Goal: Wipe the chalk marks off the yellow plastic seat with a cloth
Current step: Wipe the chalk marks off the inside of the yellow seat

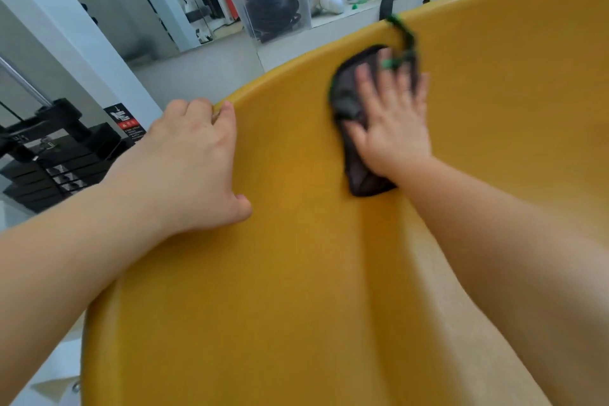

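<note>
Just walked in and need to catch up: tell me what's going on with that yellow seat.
A person is wiping the yellow plastic seat. The right hand presses flat, fingers spread, on a dark cloth against the seat just below its upper rim; it looks blurred. The left hand grips the rim, fingers curled over the edge. Green chalk marks show at the rim above the cloth, so the job isn't done.
</note>
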The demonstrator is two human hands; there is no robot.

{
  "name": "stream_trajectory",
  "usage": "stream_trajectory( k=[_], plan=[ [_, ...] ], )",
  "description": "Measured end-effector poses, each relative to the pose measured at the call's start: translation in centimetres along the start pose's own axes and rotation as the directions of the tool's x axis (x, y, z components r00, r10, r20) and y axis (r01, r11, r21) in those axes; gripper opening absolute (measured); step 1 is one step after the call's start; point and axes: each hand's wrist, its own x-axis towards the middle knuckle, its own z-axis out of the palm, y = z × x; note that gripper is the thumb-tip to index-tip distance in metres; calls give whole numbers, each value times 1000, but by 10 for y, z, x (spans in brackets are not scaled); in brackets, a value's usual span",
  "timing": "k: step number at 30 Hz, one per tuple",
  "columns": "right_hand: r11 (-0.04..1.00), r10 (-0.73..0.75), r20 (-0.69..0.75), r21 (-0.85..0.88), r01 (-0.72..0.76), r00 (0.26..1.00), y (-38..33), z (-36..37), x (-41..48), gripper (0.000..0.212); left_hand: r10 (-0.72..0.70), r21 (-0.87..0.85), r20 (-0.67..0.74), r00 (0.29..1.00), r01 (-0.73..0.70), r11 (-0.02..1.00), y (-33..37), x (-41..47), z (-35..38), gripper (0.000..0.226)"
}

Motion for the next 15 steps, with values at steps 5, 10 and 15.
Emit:
stream_trajectory(
  k=[5,10,15],
  plan=[
    [867,465,118,140,-478,878,-44,-10,-13,85,-14,-28,12,1000,14,999,-1,4,5,115],
    [855,-316,349,509,105,882,-151,-20,-121,71,-10,-28,2,1000,10,1000,-6,2,7,112],
    [928,-372,681,280,245,631,-31,-51,-197,82,21,118,-57,998,-14,993,2,1,0,105]
  ],
)
